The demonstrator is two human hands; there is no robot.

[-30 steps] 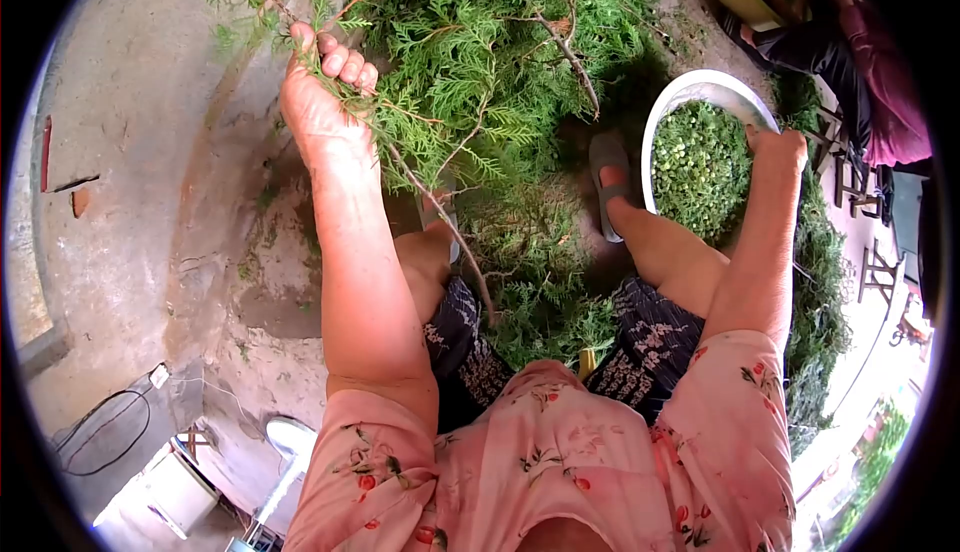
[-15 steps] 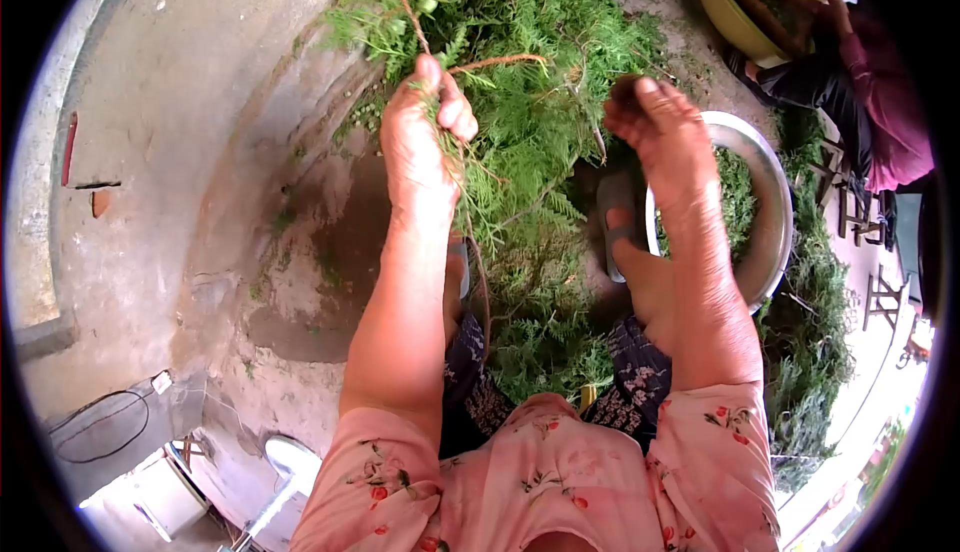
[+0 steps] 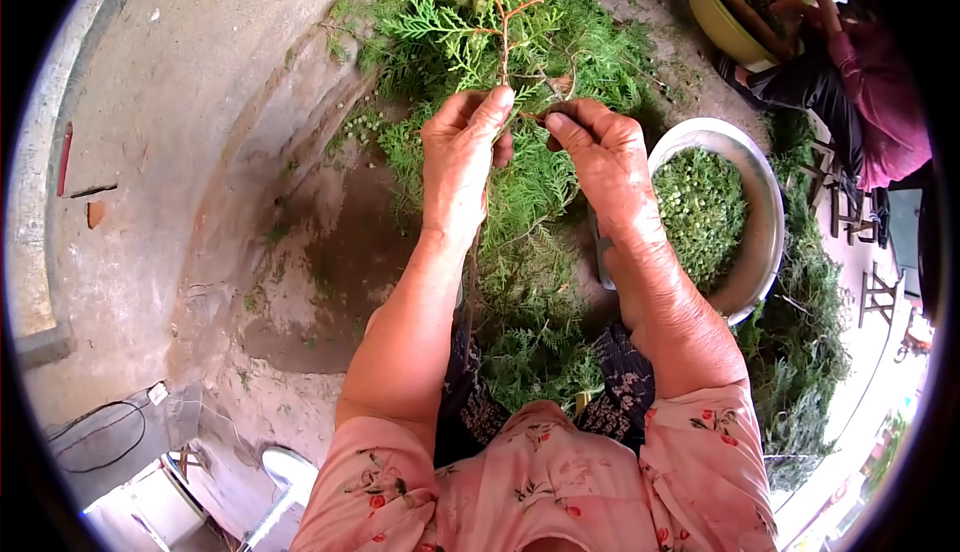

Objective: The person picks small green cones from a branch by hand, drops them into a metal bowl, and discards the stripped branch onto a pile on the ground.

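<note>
My left hand (image 3: 465, 152) is closed around the stem of a green branch (image 3: 505, 37), whose brown twigs and leafy tips point away from me. To its right, my right hand (image 3: 605, 157) pinches a thin brown side twig close to the left thumb. Beneath both hands lies a heap of green leafy cuttings (image 3: 530, 192). A metal basin (image 3: 765, 202) stands by my right forearm, holding small green pieces (image 3: 698, 214).
At the upper right a person in a dark red top (image 3: 885, 102) sits beside a yellow basin (image 3: 722, 27). More greenery (image 3: 800, 372) lies along the right. Small wooden stools (image 3: 850, 202) stand beyond it. A concrete surface (image 3: 180, 152) spans the left.
My left hand has moved right and slightly down with the branch. My right hand has come left and closed on the twig. More of the metal basin's contents now shows.
</note>
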